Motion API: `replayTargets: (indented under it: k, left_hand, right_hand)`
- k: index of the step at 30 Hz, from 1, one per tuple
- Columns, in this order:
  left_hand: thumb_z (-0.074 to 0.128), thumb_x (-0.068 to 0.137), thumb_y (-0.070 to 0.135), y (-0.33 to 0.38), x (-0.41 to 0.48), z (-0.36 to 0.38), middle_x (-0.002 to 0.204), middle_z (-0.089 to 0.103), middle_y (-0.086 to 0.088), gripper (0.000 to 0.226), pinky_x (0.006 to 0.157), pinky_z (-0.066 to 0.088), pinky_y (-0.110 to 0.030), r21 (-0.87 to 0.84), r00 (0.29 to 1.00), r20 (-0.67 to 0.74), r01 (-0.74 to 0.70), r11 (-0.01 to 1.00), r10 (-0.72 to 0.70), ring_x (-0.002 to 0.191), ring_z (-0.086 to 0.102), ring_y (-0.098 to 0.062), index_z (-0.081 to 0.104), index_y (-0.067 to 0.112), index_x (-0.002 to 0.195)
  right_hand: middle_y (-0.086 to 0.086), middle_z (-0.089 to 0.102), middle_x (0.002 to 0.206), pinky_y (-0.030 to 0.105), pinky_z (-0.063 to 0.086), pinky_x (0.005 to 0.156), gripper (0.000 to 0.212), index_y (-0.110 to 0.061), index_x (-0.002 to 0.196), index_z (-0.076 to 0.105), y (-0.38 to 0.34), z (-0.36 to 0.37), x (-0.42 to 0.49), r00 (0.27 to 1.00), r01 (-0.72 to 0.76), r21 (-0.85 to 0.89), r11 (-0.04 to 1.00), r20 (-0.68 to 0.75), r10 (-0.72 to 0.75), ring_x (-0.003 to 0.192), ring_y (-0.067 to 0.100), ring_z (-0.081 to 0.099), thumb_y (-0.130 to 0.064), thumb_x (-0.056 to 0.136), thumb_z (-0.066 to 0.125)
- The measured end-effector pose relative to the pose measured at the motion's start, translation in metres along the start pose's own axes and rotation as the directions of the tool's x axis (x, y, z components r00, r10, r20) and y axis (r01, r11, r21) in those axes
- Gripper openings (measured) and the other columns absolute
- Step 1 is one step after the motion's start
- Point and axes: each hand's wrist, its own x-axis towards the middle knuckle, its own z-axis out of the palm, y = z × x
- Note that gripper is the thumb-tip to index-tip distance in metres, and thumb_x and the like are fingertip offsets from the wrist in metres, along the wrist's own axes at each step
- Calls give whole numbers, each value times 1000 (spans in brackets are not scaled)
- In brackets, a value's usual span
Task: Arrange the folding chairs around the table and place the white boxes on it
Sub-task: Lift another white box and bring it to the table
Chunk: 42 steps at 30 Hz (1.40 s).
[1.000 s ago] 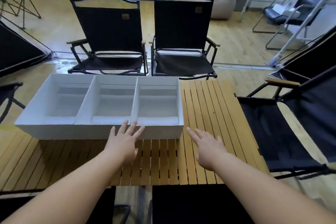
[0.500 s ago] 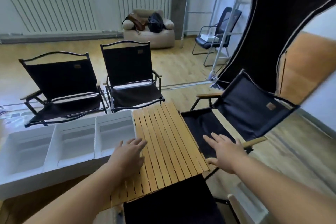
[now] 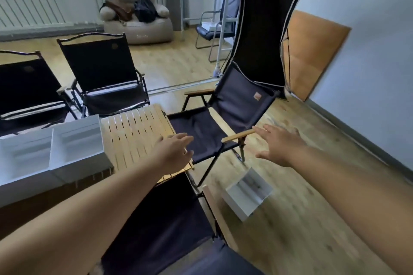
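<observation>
Head view. We held both hands out, empty, with fingers spread: the left hand (image 3: 173,152) hovered over the near right corner of the slatted wooden table (image 3: 134,134) at frame centre, and the right hand (image 3: 278,144) hovered just beside the wooden armrest (image 3: 238,136) of the folding chair (image 3: 221,118) right of the table. At least 2 white boxes (image 3: 51,154) sat side by side on the table at the left edge of the frame; 1 loose white box (image 3: 248,190) lay open on the floor, lower right of centre, just below that chair. 2 more folding chairs (image 3: 105,78) stood behind the table, upper left.

We judged the step in hand to be fetching the floor box. To do it well, we would have lowered both hands past the armrest, taken the box by 2 opposite walls, kept it level, and lifted it clear of the chair frame before setting it beside the others. Thin walls would likely have flexed under a 1-handed pinch.
</observation>
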Motion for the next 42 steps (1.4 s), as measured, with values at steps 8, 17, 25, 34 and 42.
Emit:
replayTargets:
  k: [8,17,25,34,42]
  left_hand:
    - [42,96,43,161,28,17,143,46,5,44,107,32,-46,23,999,21,-47,999,47,130,45,-24,48,26,136]
    - [41,98,42,264,68,64,156,31,8,53,116,20,-48,5,986,138,-98,995,96,142,32,-22,35,28,149]
    - [42,96,42,265,134,119,150,39,5,53,110,33,-48,-44,978,207,17,999,-8,133,44,-27,37,27,147]
    - [44,95,42,247,241,183,143,46,3,50,111,31,-55,-112,924,332,237,965,-189,128,48,-27,40,29,143]
    - [48,93,45,250,300,282,152,38,4,55,114,27,-56,-136,870,383,386,913,-311,137,39,-25,37,32,146]
  right_hand:
    - [-5,5,164,64,14,114,85,-41,153,0,135,38,-64,998,-15,1,1000,69,15,149,21,10,-65,88,49]
    - [-4,5,164,63,14,115,84,-40,153,0,206,82,-69,994,-12,21,1000,109,10,150,22,9,-65,89,47]
    - [-4,7,163,63,10,113,83,-39,153,2,210,132,-2,977,24,98,995,208,-44,149,24,12,-60,90,51]
    - [-1,12,163,62,11,114,82,-37,153,5,221,159,139,946,160,112,981,266,-185,149,25,14,-56,90,54]
    - [0,7,164,65,8,113,82,-37,154,-1,243,252,229,889,307,83,948,330,-317,150,25,8,-54,92,51]
